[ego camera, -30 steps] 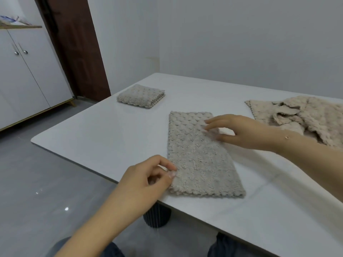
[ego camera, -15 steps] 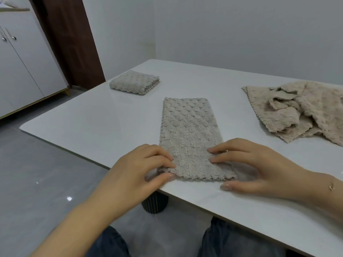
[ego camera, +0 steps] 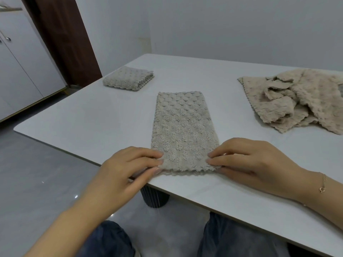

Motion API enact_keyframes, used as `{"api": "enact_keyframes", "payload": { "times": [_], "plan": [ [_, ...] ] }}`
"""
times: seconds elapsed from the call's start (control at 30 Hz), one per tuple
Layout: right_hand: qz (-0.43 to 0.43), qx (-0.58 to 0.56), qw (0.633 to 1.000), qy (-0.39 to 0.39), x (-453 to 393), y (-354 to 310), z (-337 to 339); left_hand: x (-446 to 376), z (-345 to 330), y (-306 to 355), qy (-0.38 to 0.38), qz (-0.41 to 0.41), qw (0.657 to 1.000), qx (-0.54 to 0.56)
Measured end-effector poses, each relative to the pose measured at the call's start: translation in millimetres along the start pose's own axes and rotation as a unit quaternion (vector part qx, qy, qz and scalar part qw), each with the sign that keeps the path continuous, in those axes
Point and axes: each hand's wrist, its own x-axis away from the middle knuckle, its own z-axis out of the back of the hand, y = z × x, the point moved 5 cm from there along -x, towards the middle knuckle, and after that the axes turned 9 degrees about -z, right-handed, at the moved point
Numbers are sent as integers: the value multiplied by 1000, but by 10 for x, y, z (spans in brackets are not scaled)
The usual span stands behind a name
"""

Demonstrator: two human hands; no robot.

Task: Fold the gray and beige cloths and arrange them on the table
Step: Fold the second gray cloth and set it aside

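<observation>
A gray textured cloth (ego camera: pixel 182 127), folded into a long strip, lies on the white table (ego camera: pixel 92 115) and reaches from the middle to the near edge. My left hand (ego camera: pixel 130 169) pinches its near left corner between thumb and fingers. My right hand (ego camera: pixel 248 162) pinches the near right corner the same way. A gray cloth (ego camera: pixel 128 78) folded into a small square sits at the far left of the table. A heap of crumpled beige cloths (ego camera: pixel 295 99) lies at the right.
The table's near edge runs diagonally just under my hands, with a dark ribbed table leg (ego camera: pixel 155 198) below it. White cabinets (ego camera: pixel 20 58) and a brown door frame (ego camera: pixel 65 39) stand at the left. A wall is behind the table.
My right hand came down from the strip's far part to its near right corner. My left hand closed on the near left corner. The view has shifted slightly.
</observation>
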Motion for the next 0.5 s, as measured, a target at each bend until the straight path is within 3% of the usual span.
{"api": "enact_keyframes", "payload": {
  "times": [0.2, 0.5],
  "plan": [
    [-26, -48, 998, -34, 15, -44, -6, 125, -3, -11, -29, -5, 999, 18],
    [-40, -118, 991, -52, 18, -143, 2, 125, 39, 45, 12, -11, 999, 43]
  ]
}}
